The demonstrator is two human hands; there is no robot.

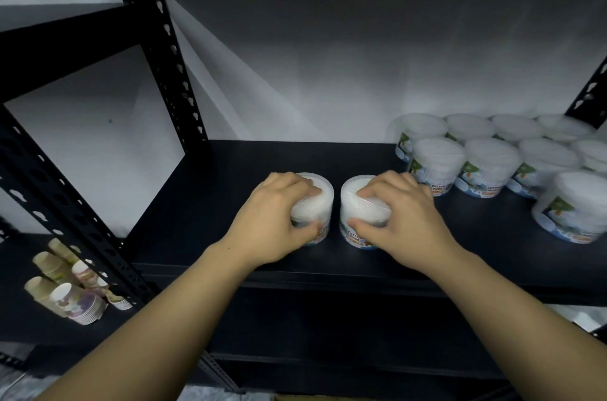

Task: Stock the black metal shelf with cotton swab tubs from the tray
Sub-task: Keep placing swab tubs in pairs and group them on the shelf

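Two clear cotton swab tubs stand side by side on the black metal shelf [210, 203], near its front middle. My left hand [276, 220] grips the left tub [320, 203] from above, fingers over its lid and thumb on its side. My right hand [400, 216] grips the right tub [353, 203] the same way. Both tubs rest upright on the shelf board with a small gap between them. Several more tubs [492, 167] with blue and green labels stand in rows at the back right. The tray is not in view.
A perforated black upright [170, 59] rises at the shelf's left rear, another [65, 203] at the left front. Stacks of paper cups [72, 289] lie on a neighbouring lower shelf at the left. A grey wall stands behind.
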